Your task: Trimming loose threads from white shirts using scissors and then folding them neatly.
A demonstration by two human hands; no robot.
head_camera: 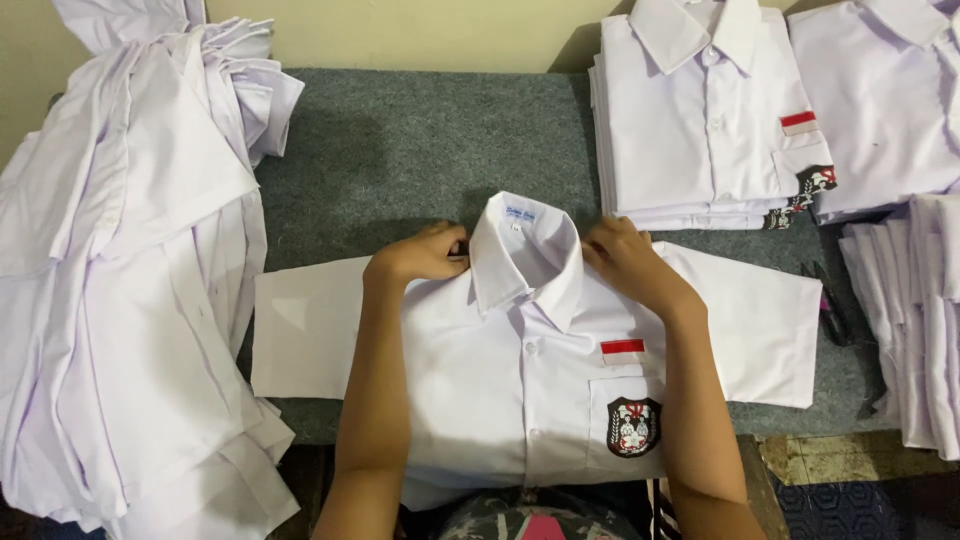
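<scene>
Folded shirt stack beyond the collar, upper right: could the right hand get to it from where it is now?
Probably yes. The right hand rests at the collar of the white shirt lying flat, and the folded shirt stack sits just beyond it on the grey mat, with nothing lying between them.

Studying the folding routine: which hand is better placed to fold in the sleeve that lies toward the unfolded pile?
Probably the left hand: it rests at the collar on that side, directly above the left sleeve. The right hand would cross over.
</scene>
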